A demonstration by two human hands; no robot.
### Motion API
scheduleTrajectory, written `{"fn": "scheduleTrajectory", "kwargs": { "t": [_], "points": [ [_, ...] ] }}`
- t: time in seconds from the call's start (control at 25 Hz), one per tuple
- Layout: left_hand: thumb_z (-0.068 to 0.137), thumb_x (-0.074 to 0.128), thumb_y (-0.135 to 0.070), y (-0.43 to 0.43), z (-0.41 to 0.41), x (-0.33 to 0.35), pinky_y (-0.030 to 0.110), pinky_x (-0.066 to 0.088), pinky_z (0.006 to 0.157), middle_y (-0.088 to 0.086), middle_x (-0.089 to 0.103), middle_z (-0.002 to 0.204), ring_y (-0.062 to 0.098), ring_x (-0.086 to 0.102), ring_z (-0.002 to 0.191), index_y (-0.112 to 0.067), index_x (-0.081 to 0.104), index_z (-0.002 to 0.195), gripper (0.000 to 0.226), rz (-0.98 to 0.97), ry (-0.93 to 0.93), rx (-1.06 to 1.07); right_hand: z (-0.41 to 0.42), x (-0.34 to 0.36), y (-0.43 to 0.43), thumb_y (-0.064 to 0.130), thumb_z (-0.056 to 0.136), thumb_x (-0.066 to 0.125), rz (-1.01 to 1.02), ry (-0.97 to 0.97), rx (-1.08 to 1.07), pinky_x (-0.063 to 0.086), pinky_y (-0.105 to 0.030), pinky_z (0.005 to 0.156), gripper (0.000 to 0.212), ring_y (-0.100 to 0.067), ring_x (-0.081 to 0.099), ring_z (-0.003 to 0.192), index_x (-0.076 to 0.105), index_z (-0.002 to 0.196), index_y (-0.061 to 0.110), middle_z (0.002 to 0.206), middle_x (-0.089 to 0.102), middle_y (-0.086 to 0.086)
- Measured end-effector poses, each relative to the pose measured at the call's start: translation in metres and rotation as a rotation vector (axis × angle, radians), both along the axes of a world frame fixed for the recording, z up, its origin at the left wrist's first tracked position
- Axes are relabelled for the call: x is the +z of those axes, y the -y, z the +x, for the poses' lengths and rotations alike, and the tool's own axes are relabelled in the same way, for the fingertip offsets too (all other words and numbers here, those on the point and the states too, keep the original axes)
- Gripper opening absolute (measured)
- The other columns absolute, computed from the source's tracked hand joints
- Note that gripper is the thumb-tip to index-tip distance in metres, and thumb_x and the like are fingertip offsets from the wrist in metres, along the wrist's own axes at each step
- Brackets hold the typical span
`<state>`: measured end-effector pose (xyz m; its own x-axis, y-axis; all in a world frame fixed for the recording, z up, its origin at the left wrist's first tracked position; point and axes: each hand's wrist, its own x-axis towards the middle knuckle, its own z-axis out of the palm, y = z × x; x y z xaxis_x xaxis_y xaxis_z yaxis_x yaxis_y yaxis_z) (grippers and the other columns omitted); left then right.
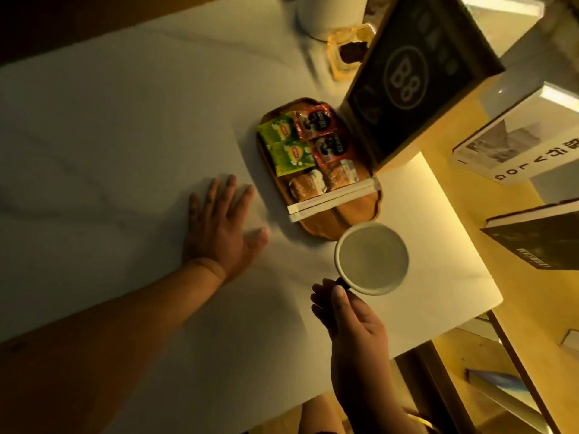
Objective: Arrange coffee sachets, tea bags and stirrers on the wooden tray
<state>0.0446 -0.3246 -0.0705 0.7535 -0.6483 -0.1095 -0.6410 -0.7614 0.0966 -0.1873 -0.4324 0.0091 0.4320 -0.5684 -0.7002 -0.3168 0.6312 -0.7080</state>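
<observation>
Right hand (351, 321) is pinching the dark handle of a white mug (372, 258), holding it just off the near end of the wooden tray (351, 211); left hand (219, 223) is lying flat, fingers spread, empty on the white counter (109, 136). Tray is carrying paper-wrapped stirrers (333, 200), two brown sachets (322, 180), green Lipton tea bags (286, 142) and red Nescafé coffee sachets (322, 133). Behind it a dark sign (416, 79) is showing "B8".

The worktop (103, 126) lies bare and wide on the left of the wooden tray (354, 211), so a hand can come in freely from that side. On the right, the dark sign board (416, 79) leans just beside the tray and closes that way (it overhangs the sachets a little). Near the front, the held cup (371, 258) stands before the tray edge. Behind, a white jug (329, 14) and a clear box (347, 48) block.
</observation>
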Motion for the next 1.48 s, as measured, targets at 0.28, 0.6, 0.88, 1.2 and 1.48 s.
{"fn": "scheduleTrajectory", "kwargs": {
  "t": [0.28, 0.6, 0.88, 1.2, 1.48],
  "points": [
    [0.083, 0.043, -0.065, 0.002, -0.002, 0.000, 0.063, 0.016, 0.117, 0.008, 0.019, 0.166, 0.035, 0.016, 0.151, -0.029, 0.023, 0.156, 0.084, 0.008, 0.033, 0.006, 0.006, -0.010, 0.018, 0.042, 0.084, 0.064, 0.070, -0.002, -0.078, 0.055, -0.038, 0.090, 0.022, -0.018, 0.076, 0.102, 0.085, 0.088, 0.036, 0.105, 0.082, 0.001],
    [0.083, 0.045, -0.063, 0.001, 0.000, -0.004, 0.063, 0.017, 0.116, 0.007, 0.017, 0.166, 0.034, 0.015, 0.152, -0.031, 0.020, 0.157, 0.085, 0.009, 0.044, 0.001, 0.013, -0.019, 0.017, 0.044, 0.083, 0.065, 0.126, 0.015, -0.122, 0.054, -0.036, 0.095, 0.022, -0.015, 0.074, 0.106, 0.084, 0.091, 0.038, 0.107, 0.081, 0.007],
    [0.082, 0.044, -0.062, 0.002, 0.000, -0.002, 0.063, 0.017, 0.117, 0.007, 0.017, 0.166, 0.034, 0.015, 0.152, -0.030, 0.021, 0.157, 0.084, 0.003, 0.038, 0.000, 0.016, -0.026, 0.019, 0.052, 0.080, 0.064, 0.115, -0.018, -0.067, 0.057, -0.035, 0.084, 0.026, -0.021, 0.072, 0.101, 0.084, 0.089, 0.039, 0.098, 0.081, 0.006],
    [0.082, 0.043, -0.062, 0.001, 0.001, -0.005, 0.062, 0.016, 0.118, 0.007, 0.017, 0.166, 0.035, 0.016, 0.151, -0.031, 0.020, 0.157, 0.084, -0.002, 0.046, 0.002, 0.011, -0.027, 0.023, 0.027, 0.101, 0.059, 0.122, -0.009, -0.047, 0.058, -0.035, 0.082, 0.029, -0.021, 0.074, 0.097, 0.084, 0.090, 0.032, 0.098, 0.082, 0.002],
    [0.080, 0.045, -0.062, 0.000, -0.002, 0.000, 0.062, 0.016, 0.117, 0.007, 0.021, 0.165, 0.035, 0.019, 0.150, -0.030, 0.027, 0.155, 0.083, -0.065, 0.034, 0.015, 0.016, -0.023, 0.006, 0.029, 0.102, 0.059, -0.112, -0.059, -0.080, 0.060, -0.030, 0.072, 0.030, -0.018, 0.072, 0.085, 0.080, 0.084, 0.040, 0.087, 0.078, 0.003]
  ]
}}
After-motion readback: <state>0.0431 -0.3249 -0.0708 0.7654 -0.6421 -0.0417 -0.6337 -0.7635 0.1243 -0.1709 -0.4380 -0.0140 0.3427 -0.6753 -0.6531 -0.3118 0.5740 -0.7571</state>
